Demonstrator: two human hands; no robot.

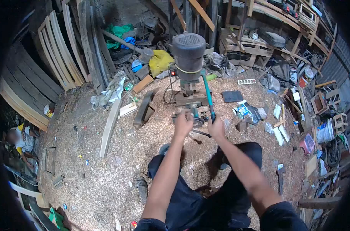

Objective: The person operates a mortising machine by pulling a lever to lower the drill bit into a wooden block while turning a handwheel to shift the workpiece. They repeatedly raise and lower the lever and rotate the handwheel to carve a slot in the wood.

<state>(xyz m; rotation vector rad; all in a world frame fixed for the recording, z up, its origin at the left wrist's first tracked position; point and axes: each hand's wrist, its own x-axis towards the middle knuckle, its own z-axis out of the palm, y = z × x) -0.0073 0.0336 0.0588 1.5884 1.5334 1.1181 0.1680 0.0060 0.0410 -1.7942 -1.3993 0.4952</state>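
A machine with a dark cylindrical motor [188,50] stands upright in front of me, with a green lever [207,92] slanting down its right side. My right hand [216,125] is closed round the dark lower end of this lever. To its left, my left hand [184,122] is closed at the machine's lower front, beside a round dark handwheel [198,122]. What its fingers hold is too small to make out. Wooden parts [190,99] lie at the machine's base, just beyond my hands.
Long planks [59,54] lean at the left. A beam [111,129] and dark wood pieces [145,107] lie left of the machine. A power strip [246,81] and black slab [232,96] lie right. Another person [24,140] crouches at the far left. Shavings cover the ground.
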